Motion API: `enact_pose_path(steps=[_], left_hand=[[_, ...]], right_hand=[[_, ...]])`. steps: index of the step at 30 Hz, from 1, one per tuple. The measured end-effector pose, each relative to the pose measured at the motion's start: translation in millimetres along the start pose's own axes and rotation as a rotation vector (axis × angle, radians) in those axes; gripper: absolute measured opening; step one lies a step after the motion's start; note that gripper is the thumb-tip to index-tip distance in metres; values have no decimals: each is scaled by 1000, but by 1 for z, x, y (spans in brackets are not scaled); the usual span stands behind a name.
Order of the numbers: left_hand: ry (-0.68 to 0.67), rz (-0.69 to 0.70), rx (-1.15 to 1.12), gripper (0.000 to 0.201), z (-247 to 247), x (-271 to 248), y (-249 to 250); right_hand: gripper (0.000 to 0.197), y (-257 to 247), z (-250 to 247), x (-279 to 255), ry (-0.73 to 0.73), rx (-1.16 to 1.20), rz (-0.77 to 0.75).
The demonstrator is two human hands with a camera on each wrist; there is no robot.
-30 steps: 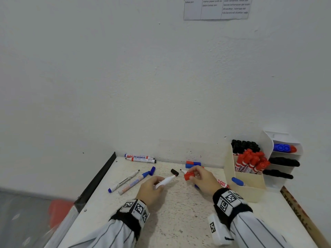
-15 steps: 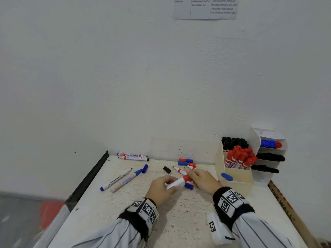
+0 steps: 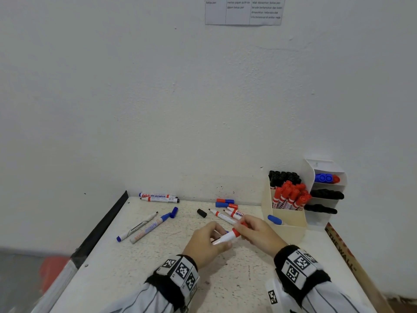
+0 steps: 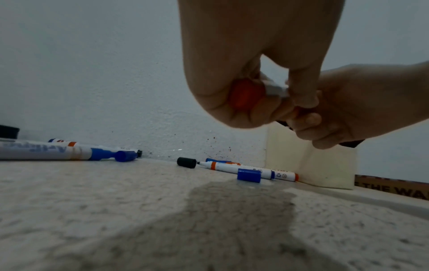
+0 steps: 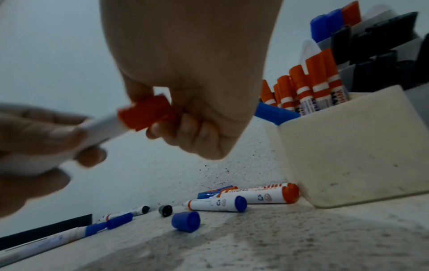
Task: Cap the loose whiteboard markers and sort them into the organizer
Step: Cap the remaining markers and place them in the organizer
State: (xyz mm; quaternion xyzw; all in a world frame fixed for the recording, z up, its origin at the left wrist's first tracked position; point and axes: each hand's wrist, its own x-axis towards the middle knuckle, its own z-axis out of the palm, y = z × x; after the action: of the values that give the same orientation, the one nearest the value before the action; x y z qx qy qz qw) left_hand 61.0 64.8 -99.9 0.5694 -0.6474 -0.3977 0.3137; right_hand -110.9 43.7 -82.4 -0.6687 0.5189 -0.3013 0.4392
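Red-capped white marker (image 3: 226,237) sits held above the middle of the speckled table (image 3: 126,263), slanting up toward the right. The left hand (image 3: 206,242) curls its fingers around the white barrel, while the right hand (image 3: 258,233) pinches the red cap (image 5: 145,114) at the marker's far end between thumb and fingers. Directly below the hands a loose blue cap (image 5: 185,221) lies on the table, with a loose black cap (image 3: 201,213) further back. Several uncapped markers (image 3: 225,216) lie just behind the hands, near the wall. To the right stands a cream organizer (image 3: 286,224), its compartments holding upright red markers (image 3: 290,197) and black ones behind them. Two more markers (image 3: 144,228) lie well apart on the left.
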Motion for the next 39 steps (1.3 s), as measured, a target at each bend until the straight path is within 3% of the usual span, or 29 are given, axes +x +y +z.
enact_pose_path(steps=[3,7,9,13,17,19,23,28,30,33,36,39], left_hand=[[68,99,18,24,2,-4,5],[-1,165,-46,13,2,-11,15],[-49,135,-27,19,-2,-12,20],[-166,134,95,25,-6,-16,26],[-39,249,435,33,0,-22,31],[-38,252,471,33,-2,-24,38],[-164,187,217,35,-5,-30,50],[-352,-40,-336,42,-3,-43,54],[-383,-71,-369,43,-3,-45,57],[-300,7,-113,42,-2,-44,59],[-182,128,239,42,1,-41,57],[-99,164,522,48,3,-40,54]], right_hand=[[39,-3,4,-1,122,-144,-5],[33,-5,3,-2,258,-46,-72],[33,-7,0,-6,252,35,-124],[36,-8,0,-13,242,72,-169],[35,-10,2,-14,314,79,-102],[34,-12,5,-16,331,133,-81],[40,-19,5,-22,329,234,-85],[43,-38,2,-33,255,322,-156],[42,-38,1,-35,265,287,-214],[33,-31,1,-33,283,185,-247],[40,-22,1,-30,293,126,-175],[40,-17,1,-27,276,108,-74]])
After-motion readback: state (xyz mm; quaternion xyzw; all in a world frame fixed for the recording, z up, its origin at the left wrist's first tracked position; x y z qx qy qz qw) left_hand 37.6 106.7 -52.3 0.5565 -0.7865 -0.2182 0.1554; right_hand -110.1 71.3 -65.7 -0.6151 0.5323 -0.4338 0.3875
